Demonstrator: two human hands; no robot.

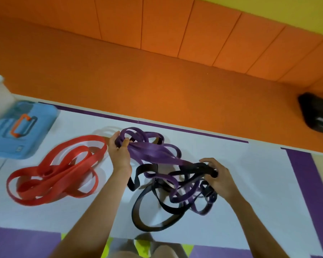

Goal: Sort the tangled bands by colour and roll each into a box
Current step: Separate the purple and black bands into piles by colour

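The purple bands (157, 152) and black bands (144, 215) lie knotted together on the white table (250, 183), filling the space between the two hands and spilling toward the person below them; the left hand (118, 155) has its fingers and thumb curled round a gathered bunch of purple loops, holding that end up off the surface; from there the purple strands run taut across to the right hand (219, 176), whose fingers are clenched round a black band at the tangle's other side. Just outside the left hand, touching nothing it holds, the red bands (52, 175) sit in their own loose heap; beyond them, farther out to that side, rests a blue box (17, 131) with an orange handle (21, 125). Well past the right hand a purple stripe (298, 174) marks the table; a blurred dark object (315, 114) lies on the orange floor (157, 81) beyond.
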